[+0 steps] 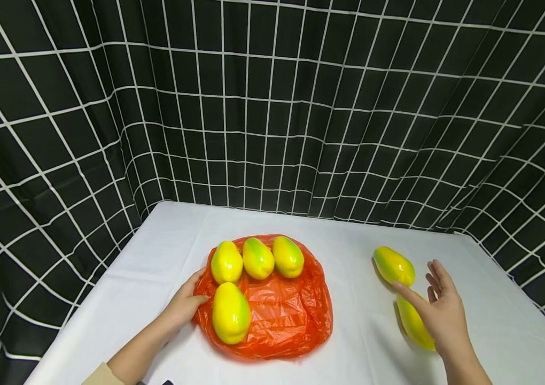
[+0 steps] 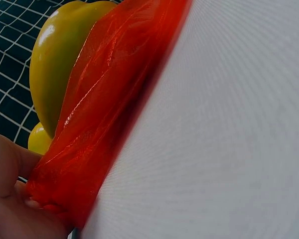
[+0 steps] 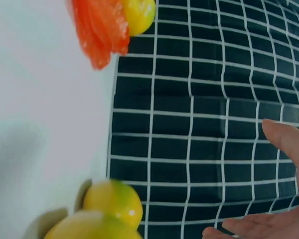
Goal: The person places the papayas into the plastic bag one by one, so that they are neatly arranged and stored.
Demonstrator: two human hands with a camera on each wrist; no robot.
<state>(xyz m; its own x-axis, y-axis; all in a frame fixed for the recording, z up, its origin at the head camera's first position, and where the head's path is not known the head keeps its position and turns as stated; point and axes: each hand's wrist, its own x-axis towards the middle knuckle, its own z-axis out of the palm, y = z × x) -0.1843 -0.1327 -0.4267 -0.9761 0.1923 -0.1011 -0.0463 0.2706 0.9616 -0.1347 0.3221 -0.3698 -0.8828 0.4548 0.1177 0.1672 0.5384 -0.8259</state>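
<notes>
A red plastic bag [image 1: 287, 315] lies spread in a round shape on the white table. Along its far side stand three glossy yellow-green fruits [image 1: 258, 259], like papayas or mangoes; a larger-looking one [image 1: 231, 313] sits at the near left. My left hand [image 1: 183, 306] pinches the bag's left edge, thumb on top; in the left wrist view the red film [image 2: 109, 94] bunches at the fingers. Over at the right, my right hand [image 1: 445, 315] is spread with nothing in it, above a fruit [image 1: 414, 323] that it partly covers. Another fruit [image 1: 394, 266] lies just beyond.
A white cloth [image 1: 349, 342] covers the table. Black curtains [image 1: 272, 107] with a white grid surround its back and sides. Between the bag and the right-hand fruits runs a stretch of white cloth. A small dark object [image 1: 168, 382] shows at the bottom edge.
</notes>
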